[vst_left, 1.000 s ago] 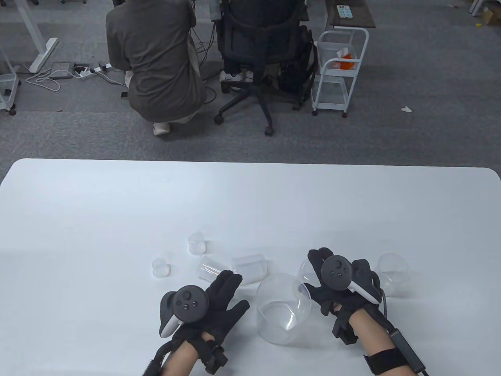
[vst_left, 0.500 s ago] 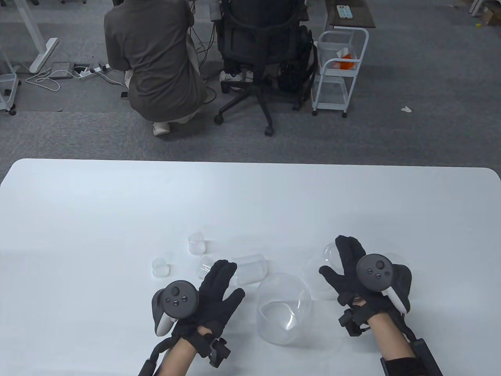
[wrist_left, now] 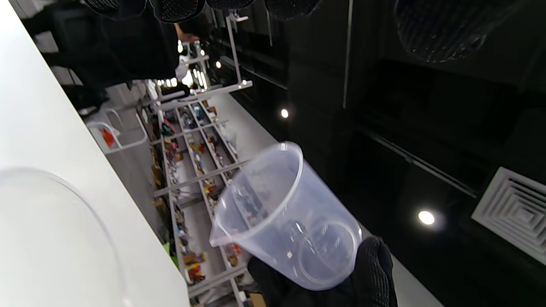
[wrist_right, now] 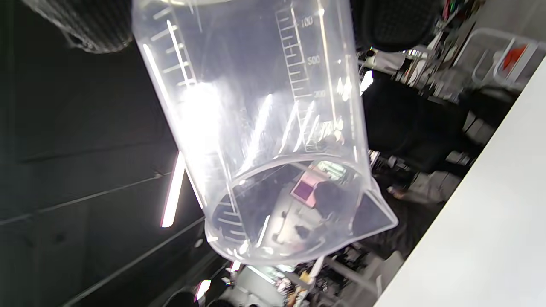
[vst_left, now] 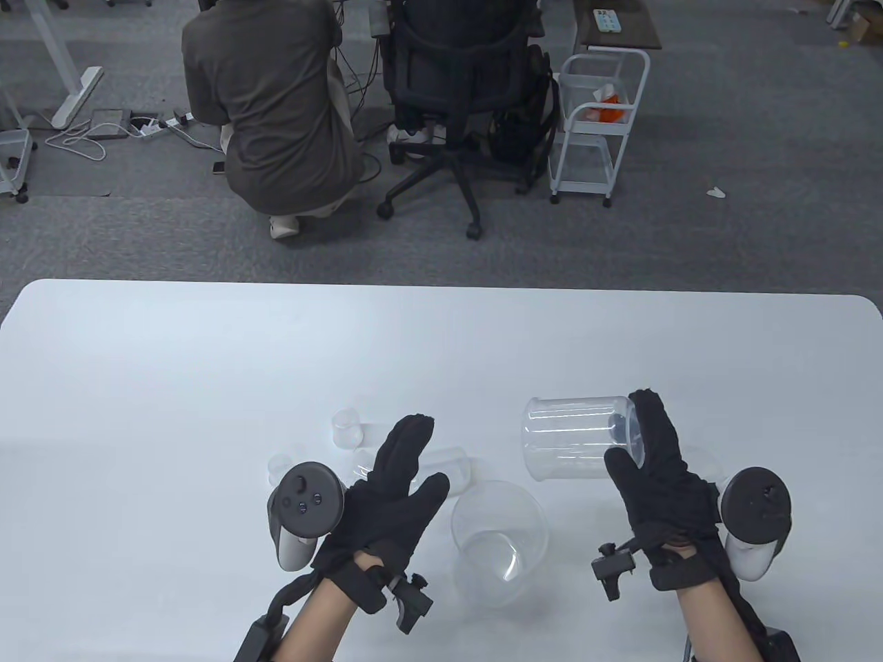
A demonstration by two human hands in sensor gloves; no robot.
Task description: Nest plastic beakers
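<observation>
A large clear beaker stands upright near the table's front edge, between my hands. My right hand grips the base end of a medium clear beaker and holds it on its side above the table, mouth to the left. It fills the right wrist view and shows in the left wrist view. My left hand is open and empty, fingers stretched out, left of the large beaker. Two small beakers stand behind it. A beaker lies on its side, partly hidden by my left fingers.
Another clear beaker shows faintly behind my right hand. The white table stretches far beyond the beakers. Beyond its far edge are a crouching person, an office chair and a white cart.
My right hand moved right, took hold of the medium beaker, lifted it and turned it on its side. My left hand rose slightly forward with its fingers stretched.
</observation>
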